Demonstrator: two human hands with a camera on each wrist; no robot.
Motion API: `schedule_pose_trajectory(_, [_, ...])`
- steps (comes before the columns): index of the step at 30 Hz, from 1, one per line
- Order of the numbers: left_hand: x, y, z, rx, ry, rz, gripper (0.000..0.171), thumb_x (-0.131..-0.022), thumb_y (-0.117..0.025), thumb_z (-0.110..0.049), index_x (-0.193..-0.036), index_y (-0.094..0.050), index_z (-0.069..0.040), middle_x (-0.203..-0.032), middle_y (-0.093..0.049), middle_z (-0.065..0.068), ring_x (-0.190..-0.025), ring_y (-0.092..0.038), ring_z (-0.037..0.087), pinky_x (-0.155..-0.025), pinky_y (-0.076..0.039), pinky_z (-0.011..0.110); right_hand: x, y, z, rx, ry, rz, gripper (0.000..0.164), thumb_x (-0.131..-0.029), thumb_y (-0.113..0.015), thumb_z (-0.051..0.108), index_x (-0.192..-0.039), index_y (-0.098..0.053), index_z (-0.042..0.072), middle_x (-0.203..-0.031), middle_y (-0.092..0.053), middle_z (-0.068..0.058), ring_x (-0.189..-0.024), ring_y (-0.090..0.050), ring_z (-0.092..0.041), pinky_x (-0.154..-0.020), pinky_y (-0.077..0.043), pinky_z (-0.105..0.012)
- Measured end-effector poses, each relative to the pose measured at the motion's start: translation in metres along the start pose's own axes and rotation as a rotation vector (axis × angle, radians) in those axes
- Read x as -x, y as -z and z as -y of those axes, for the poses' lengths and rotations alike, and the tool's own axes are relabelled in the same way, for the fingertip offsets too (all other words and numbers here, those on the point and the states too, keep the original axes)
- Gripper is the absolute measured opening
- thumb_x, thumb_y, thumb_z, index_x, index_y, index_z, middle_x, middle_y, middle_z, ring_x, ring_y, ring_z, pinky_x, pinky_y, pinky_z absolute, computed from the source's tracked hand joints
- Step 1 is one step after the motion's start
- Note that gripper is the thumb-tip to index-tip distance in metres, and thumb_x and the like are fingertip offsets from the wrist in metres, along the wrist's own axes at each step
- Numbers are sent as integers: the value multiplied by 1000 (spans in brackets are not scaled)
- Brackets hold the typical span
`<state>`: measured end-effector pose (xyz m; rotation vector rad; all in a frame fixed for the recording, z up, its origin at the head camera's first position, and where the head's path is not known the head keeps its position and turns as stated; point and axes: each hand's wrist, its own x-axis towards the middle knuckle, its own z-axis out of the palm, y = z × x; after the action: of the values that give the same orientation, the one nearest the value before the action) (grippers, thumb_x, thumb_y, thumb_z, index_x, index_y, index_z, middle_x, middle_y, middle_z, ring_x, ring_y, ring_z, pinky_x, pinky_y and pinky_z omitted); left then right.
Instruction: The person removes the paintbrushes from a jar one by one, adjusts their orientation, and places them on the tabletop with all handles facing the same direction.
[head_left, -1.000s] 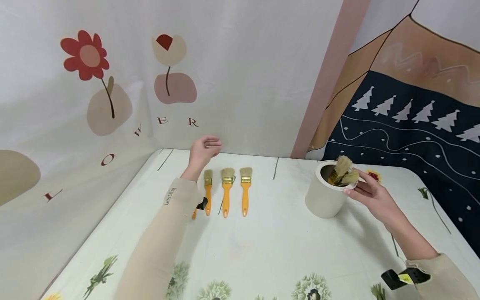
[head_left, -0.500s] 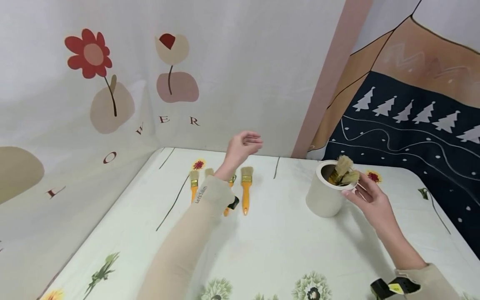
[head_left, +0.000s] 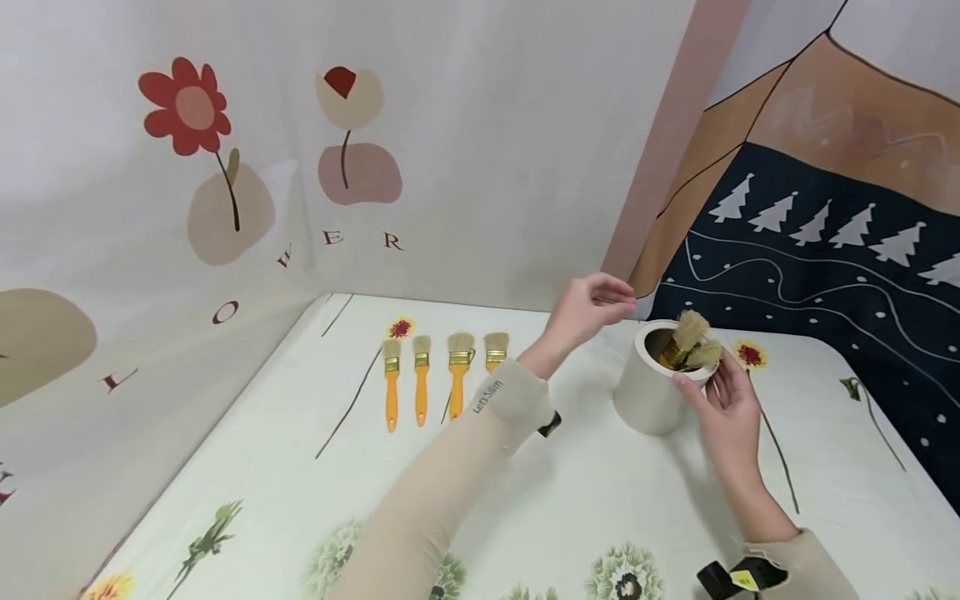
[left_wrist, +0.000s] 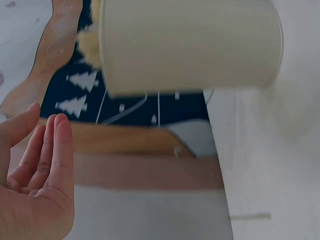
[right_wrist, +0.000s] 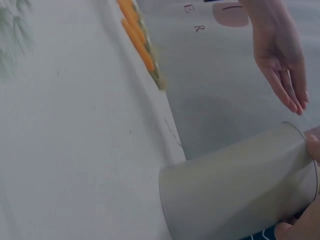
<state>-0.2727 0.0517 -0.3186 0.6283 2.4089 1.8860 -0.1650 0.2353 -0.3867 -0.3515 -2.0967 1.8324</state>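
Observation:
A white cylindrical pot stands upright at the right of the table in the head view. Bristle ends of paintbrushes poke out above its rim; their handles are hidden inside. My right hand grips the pot near the rim, thumb on the near side and fingers round the right side. Raised to the left of the pot, my left hand holds nothing, its fingers fairly straight and together. In the left wrist view, that hand hovers apart from the pot.
Several orange-handled paintbrushes lie in a row left of centre, bristles away from me. My left sleeve partly covers the rightmost ones. A white cloth with printed flowers covers the table. Printed curtains hang behind it.
My left hand has swept right, from above the row of paintbrushes to near the pot. My right hand keeps hold of the pot while its forearm swings slightly left.

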Motion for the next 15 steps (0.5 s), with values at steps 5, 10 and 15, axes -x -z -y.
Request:
schedule_pose_trajectory(5, [2, -28, -3, -47, -20, 25, 23, -87, -78, -17, -107, -72, -8, -103, -77, 6, -83, -70, 4, -72, -54, 9, 1, -5, -2, -20, 13, -19, 75, -96, -67, 16, -158, -25, 14, -167, -22, -7, -154, -21, -19, -124, -23, -23])
schedule_pose_trajectory(10, [4, -50, -4, -116, -24, 11, 22, -86, -79, -21, -105, -72, -11, -101, -78, 2, -83, -71, 1, -71, -52, 5, 1, -5, -1, -10, 6, -10, 75, -96, -66, 17, -159, -24, 14, -167, -21, -7, -154, -21, -18, -125, -22, -24])
schedule_pose_trajectory(15, [5, -66, -4, -172, -10, -37, 26, -85, -80, -21, -105, -69, -11, -99, -77, 0, -82, -70, 1, -67, -50, 3, -1, -6, 2, -28, -14, 6, 78, -97, -65, 15, -160, -19, 15, -168, -16, -5, -155, -17, -17, -126, -19, -25])
